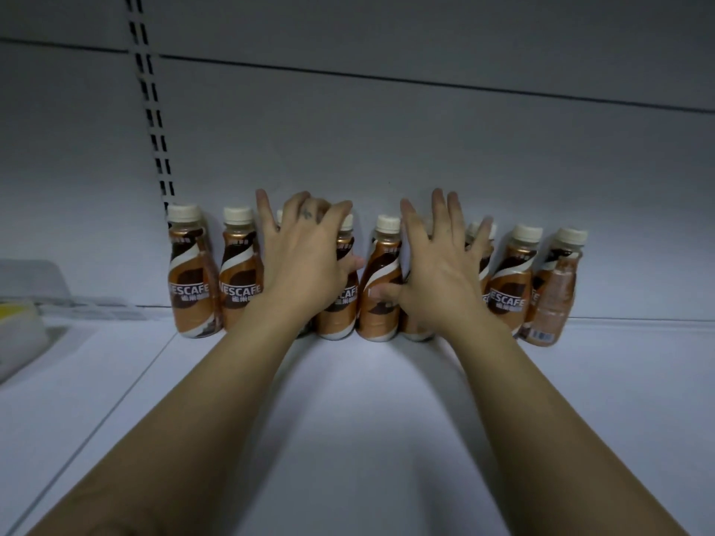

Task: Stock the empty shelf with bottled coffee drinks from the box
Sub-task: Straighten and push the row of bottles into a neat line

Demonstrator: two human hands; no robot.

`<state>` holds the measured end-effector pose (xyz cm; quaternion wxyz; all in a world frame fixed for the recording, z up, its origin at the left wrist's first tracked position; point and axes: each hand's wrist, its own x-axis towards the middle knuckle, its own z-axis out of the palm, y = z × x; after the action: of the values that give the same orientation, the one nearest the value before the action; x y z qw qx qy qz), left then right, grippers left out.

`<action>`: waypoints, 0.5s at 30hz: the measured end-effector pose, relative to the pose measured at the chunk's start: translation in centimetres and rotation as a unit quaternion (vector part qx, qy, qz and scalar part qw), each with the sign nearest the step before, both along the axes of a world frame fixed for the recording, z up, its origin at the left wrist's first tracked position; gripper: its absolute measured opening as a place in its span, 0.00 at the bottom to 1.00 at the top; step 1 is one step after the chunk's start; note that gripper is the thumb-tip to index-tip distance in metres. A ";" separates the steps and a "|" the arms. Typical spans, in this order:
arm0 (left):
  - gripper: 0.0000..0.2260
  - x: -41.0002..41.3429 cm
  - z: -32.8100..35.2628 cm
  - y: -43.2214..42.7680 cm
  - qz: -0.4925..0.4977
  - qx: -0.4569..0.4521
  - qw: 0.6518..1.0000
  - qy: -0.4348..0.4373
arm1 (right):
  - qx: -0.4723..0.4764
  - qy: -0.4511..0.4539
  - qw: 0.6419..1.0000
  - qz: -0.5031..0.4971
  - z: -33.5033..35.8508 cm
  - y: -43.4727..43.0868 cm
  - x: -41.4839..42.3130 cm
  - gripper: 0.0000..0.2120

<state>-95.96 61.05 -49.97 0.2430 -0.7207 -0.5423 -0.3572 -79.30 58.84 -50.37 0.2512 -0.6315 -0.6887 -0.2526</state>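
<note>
White shelf (348, 419) lies bare up front; left grip (305, 261) and right grip (437, 272), both spread open, press back-row bottles (193, 280).

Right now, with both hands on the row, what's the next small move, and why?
Probably shift the right hand to the end bottle and turn it logo-out. It shows its barcode, while the other bottles in view show the logo. The left hand is open too, so neither grips anything.

Bottles (191, 280) stand packed along the back wall (387, 148), so you get no reach-through there. You have open shelf (367, 419) in front and right of the last bottle (555, 288). A plastic tray (23, 326) blocks far left.
</note>
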 end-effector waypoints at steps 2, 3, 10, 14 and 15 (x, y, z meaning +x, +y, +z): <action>0.32 0.3 0.7 -0.5 -0.010 0.001 1.000 0.003 | 0.023 0.013 0.999 0.021 1.8 -0.4 0.8 0.48; 0.32 0.6 1.2 -0.7 -0.020 0.004 1.000 0.000 | 0.031 0.036 0.998 0.037 2.8 -0.6 1.5 0.43; 0.28 5.3 5.0 -1.0 -0.136 -0.045 0.990 0.019 | 0.025 0.105 0.994 -0.016 5.1 -1.9 8.5 0.23; 0.28 9.4 5.7 0.0 -0.185 -0.090 0.975 0.086 | 0.014 0.066 0.996 -0.065 4.4 -2.4 11.6 0.21; 0.28 10.3 5.9 0.4 -0.185 -0.092 0.972 0.113 | 0.017 0.059 0.996 -0.072 4.4 -2.3 12.1 0.21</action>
<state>-85.67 61.41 -44.10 0.1650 -0.8633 -0.3991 -0.2610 -67.24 56.49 -45.98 0.2830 -0.6889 -0.6212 -0.2438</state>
